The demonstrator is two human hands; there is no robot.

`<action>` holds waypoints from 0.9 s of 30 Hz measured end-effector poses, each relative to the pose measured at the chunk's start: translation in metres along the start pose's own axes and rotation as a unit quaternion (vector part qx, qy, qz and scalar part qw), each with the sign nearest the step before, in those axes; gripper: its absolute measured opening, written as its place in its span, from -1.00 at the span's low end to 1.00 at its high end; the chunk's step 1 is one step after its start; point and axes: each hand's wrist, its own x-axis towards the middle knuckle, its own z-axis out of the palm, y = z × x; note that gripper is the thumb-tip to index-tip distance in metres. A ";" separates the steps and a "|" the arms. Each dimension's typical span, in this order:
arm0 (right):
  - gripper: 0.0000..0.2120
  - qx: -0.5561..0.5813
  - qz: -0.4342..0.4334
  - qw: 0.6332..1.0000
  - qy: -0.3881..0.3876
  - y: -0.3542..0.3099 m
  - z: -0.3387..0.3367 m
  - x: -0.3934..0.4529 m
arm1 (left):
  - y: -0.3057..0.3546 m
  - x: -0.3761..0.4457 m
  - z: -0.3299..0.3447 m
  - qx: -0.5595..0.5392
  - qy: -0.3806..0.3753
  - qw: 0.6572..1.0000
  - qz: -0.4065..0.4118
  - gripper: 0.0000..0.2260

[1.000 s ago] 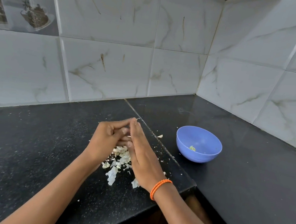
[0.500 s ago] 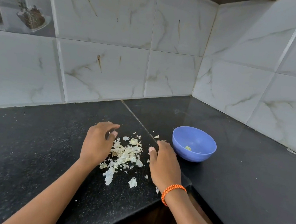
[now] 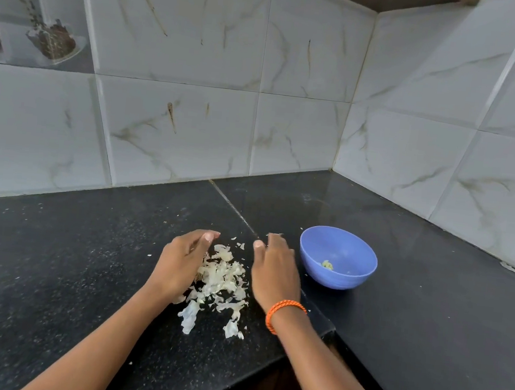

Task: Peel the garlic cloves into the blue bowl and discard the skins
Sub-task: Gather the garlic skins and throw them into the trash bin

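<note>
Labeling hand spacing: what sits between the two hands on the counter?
In the head view, a loose pile of pale papery garlic skins lies on the black speckled stone counter between the left hand and right hand.

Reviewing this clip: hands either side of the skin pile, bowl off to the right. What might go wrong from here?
1. The garlic skins lie close to the counter edge; gathering them with the left hand and right hand may push some off.
2. The right hand sits near the blue bowl; a sweep might knock it or flick skins onto the peeled garlic.
3. Scattered flecks may get left behind.
</note>
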 end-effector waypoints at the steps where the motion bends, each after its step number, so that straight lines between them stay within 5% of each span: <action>1: -0.55 -0.003 0.025 1.000 -0.009 0.010 -0.003 0.004 | -0.001 0.000 -0.001 -0.008 0.007 1.000 -0.012 -0.65; 10: -0.43 -0.030 0.085 0.996 -0.009 0.041 -0.008 0.022 | -0.002 0.004 0.003 -0.024 0.029 0.999 -0.024 -0.67; 19: -0.53 -0.087 -0.093 0.980 -0.151 0.016 0.005 0.038 | -0.004 0.005 0.009 0.014 0.024 1.000 -0.008 -0.70; 23: -0.57 0.014 -0.168 0.959 -0.228 0.006 0.010 0.019 | -0.003 0.008 0.007 0.006 0.042 0.999 0.017 -0.77; 27: -0.68 0.054 -0.146 0.982 -0.106 0.014 0.010 0.035 | -0.007 0.017 -0.005 0.073 0.118 0.990 0.034 -0.83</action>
